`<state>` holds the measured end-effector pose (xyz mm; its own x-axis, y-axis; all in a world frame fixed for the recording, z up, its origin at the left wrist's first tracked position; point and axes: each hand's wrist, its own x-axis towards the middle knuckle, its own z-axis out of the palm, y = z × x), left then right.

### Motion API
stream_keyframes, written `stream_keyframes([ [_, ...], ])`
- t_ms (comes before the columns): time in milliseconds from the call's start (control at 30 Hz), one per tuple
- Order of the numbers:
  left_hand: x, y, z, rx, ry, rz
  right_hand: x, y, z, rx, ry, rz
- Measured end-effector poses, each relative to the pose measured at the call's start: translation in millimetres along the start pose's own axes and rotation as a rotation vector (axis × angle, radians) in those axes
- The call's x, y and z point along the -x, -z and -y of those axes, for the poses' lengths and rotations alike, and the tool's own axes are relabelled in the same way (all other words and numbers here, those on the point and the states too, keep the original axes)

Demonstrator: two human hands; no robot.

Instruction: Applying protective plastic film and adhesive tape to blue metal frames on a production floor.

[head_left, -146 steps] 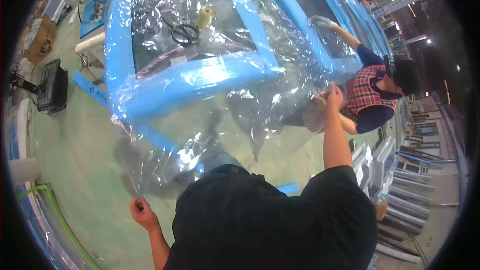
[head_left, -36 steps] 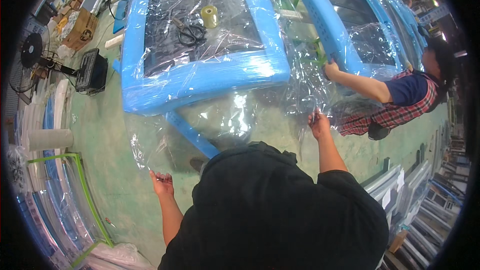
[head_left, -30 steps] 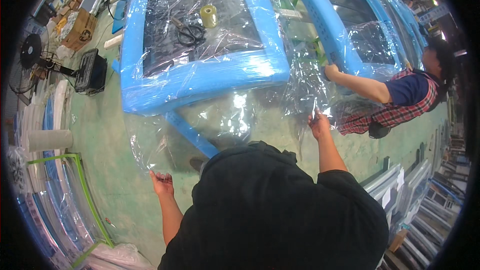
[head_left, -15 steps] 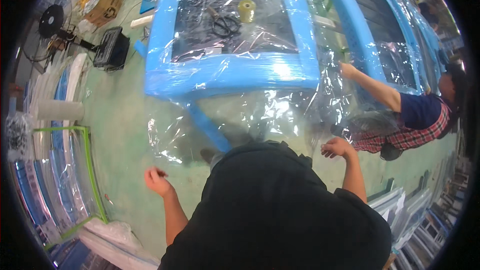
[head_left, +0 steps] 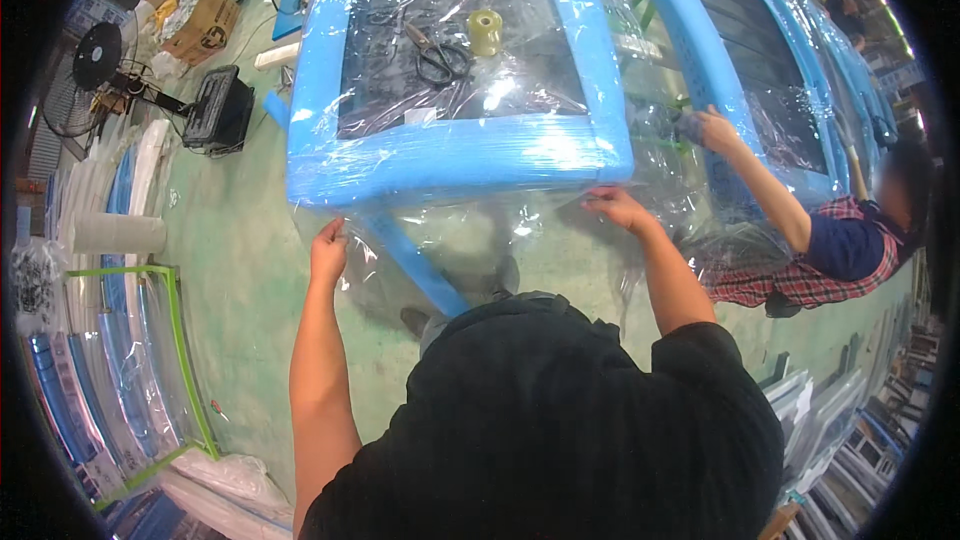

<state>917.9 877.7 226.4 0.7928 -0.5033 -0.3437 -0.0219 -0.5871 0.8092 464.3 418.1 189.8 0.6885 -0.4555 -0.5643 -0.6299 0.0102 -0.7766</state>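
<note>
In front of me lies a panel with a dark middle and a blue padded border (head_left: 430, 162), covered by a clear plastic sheet (head_left: 480, 215). My left hand (head_left: 328, 254) is closed on the sheet's near edge, just below the panel's near left corner. Close under the near right corner, my right hand (head_left: 617, 208) pinches the same sheet. On top of the panel are black-handled scissors (head_left: 440, 62) and a yellowish tape roll (head_left: 485, 32). A blue strip (head_left: 415, 265) slants from the panel's near side toward my legs.
A person (head_left: 850, 240) crouches at the right, one hand out toward a second blue-edged panel (head_left: 690, 30). To the left are a black fan (head_left: 98, 55), a black crate (head_left: 218, 110), a cardboard box (head_left: 205, 25) and a green-framed rack (head_left: 175, 340) with long wrapped pieces.
Both my hands have moved forward to the panel's near side and taken hold of the plastic sheet, its loose near part now drawn up closer to the panel. The other person's hand has shifted slightly right.
</note>
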Motion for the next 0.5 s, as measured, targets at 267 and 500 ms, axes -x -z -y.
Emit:
stream_keyframes([
  [267,-44,-5,68,-0.269,-0.228,-0.161,-26,-28,-26,-0.243,-0.144,-0.129],
  [500,-31,-38,55,0.146,0.094,-0.085,58,-17,-19,-0.277,-0.228,-0.070],
])
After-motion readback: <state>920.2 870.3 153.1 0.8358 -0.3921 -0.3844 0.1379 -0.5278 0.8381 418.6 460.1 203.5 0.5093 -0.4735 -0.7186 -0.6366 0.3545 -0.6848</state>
